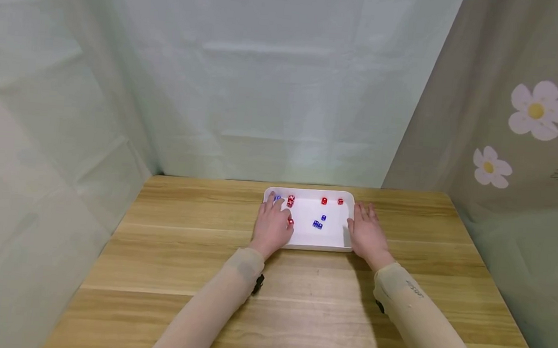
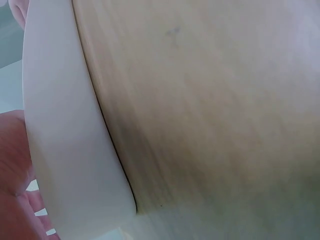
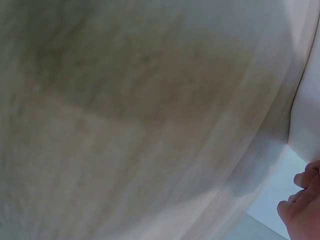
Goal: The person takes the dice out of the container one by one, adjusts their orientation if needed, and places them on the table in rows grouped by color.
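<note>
A shallow white tray (image 1: 333, 238) lies on the wooden table, with red and blue dice in it. My left hand (image 1: 272, 225) reaches over the tray's left side, its thumb and bent index finger around a red die (image 1: 291, 222). Past those fingers are two blue dice (image 1: 278, 198) in the far left corner and stacked-looking red dice (image 1: 290, 200). My right hand (image 1: 368, 235) rests along the tray's right rim with fingers stretched forward. In the left wrist view the tray's front wall (image 2: 75, 130) hides most of the left hand.
Two red dice (image 1: 324, 201) sit apart near the tray's back wall. Several blue dice (image 1: 317, 224) are grouped right of the tray's middle. The wooden table (image 1: 308, 307) reaches back to a pale hanging sheet (image 1: 283, 114); a flowered curtain (image 1: 501, 224) hangs at the right.
</note>
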{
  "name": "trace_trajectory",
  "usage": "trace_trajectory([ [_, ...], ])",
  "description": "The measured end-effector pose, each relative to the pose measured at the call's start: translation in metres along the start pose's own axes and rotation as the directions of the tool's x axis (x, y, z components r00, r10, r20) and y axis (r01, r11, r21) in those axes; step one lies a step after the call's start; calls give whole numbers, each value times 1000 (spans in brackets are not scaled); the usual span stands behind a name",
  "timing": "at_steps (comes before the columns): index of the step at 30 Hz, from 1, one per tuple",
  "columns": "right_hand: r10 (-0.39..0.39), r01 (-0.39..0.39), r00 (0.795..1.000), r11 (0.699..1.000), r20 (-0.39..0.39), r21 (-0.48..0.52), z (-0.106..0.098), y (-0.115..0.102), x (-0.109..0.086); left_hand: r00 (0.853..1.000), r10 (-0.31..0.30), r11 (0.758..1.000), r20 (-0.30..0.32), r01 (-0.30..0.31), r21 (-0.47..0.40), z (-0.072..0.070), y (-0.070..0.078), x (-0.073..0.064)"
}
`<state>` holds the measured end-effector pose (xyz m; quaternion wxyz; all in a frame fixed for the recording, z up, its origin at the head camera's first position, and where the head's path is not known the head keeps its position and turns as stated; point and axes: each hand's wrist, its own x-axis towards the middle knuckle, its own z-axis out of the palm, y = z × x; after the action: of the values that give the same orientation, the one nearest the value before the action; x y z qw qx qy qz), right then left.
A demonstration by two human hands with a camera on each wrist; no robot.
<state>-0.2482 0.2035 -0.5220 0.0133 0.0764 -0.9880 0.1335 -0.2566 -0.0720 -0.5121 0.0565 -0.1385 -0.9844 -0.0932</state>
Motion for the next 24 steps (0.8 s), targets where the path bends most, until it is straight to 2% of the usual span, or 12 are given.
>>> trace_trajectory([
  [11,12,-12,1000,1000,14,13,-2,-1,0,999,-9,999,-45,7,-49,-1,-3,-6],
  [18,25,-25,1000,999,8,36,-1,-2,0,993,32,988,-110,-48,-148,-6,-5,-19],
  [24,33,-34,999,998,11,58,-1,-2,0,988,61,978,-141,-88,-189,-13,-8,-32],
])
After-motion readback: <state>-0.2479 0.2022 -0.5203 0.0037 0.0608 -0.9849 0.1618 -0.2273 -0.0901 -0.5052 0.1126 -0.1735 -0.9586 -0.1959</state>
